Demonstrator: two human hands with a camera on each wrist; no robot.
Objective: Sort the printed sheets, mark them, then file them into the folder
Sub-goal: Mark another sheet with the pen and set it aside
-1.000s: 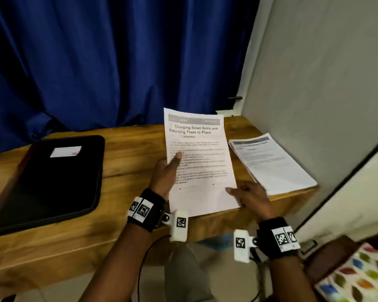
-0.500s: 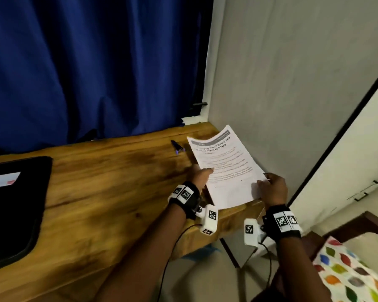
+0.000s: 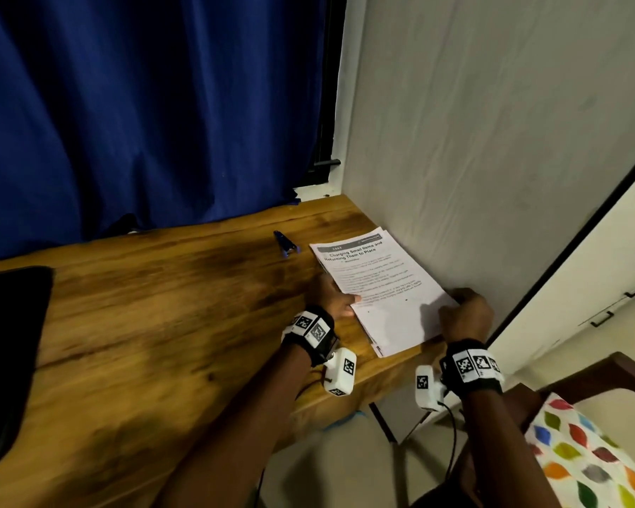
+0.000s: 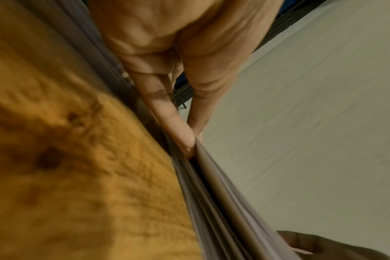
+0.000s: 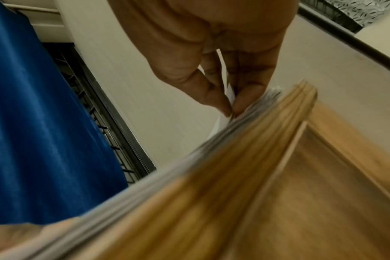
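The top sheet (image 3: 378,287) that both hands held up a second ago now lies on the paper stack (image 4: 214,202) against the wall, left hand (image 3: 336,298) and right hand (image 3: 462,317) each pinching an edge, so sorting advances while the pen (image 3: 286,244) waits beyond the left hand.

Matt white paper sheets (image 3: 382,287) lie on a grained, seemingly varnished wooden table (image 3: 162,342) beside a blue cloth curtain (image 3: 143,104).
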